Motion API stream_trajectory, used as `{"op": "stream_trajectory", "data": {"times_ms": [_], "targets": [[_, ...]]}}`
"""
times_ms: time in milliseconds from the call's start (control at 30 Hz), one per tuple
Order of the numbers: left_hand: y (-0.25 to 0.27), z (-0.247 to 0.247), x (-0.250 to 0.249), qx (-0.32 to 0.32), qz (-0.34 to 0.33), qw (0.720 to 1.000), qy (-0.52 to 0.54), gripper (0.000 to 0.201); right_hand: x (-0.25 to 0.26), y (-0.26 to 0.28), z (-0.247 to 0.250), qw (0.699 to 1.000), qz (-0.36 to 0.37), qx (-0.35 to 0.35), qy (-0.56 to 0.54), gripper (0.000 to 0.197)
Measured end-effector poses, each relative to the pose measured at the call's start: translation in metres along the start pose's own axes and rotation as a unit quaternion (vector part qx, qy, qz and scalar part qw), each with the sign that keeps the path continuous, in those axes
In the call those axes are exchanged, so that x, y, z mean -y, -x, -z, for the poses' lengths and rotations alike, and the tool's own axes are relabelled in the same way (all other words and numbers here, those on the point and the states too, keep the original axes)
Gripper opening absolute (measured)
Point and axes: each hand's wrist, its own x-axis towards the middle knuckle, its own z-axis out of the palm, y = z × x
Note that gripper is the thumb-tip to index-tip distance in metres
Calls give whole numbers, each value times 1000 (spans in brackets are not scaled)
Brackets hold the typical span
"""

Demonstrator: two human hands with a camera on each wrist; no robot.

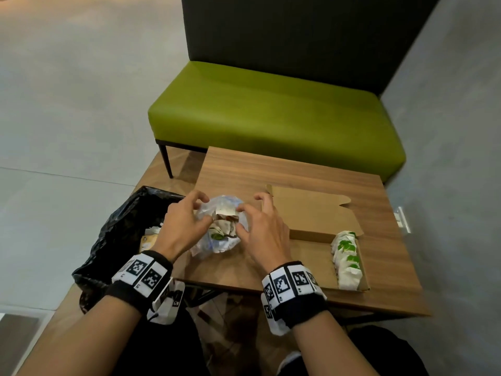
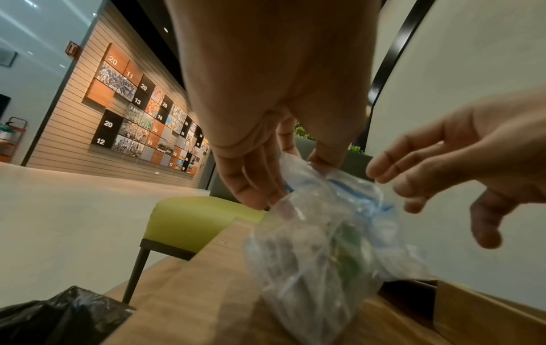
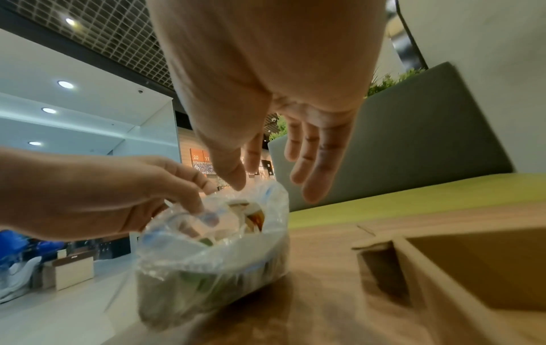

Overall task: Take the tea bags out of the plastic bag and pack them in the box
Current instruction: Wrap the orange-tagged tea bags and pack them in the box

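A clear plastic bag (image 1: 217,242) with several tea bags (image 1: 225,223) in it stands on the wooden table, left of the open cardboard box (image 1: 320,261). My left hand (image 1: 200,210) pinches the bag's left rim (image 2: 298,177) between thumb and fingers. My right hand (image 1: 245,215) hovers over the bag's right rim with relaxed, spread fingers (image 3: 313,184) and holds nothing. The bag's mouth (image 3: 236,205) is held wide, showing tea bags (image 3: 251,214). A row of white and green tea bags (image 1: 347,259) lines the box's right side; the rest of the box (image 3: 472,268) is bare.
A bin lined with a black bag (image 1: 116,234) stands against the table's left edge, below my left hand. A green bench (image 1: 271,112) sits behind the table (image 1: 244,169). The box's lid (image 1: 311,207) lies open toward the back.
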Motion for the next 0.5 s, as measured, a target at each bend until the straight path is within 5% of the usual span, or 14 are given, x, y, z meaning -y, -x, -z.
{"op": "stream_trajectory", "data": {"times_ms": [500], "targets": [[19,-3,5,-9,-32,999,28,27,3,-9,-24,999,8,-9,50,24]]}}
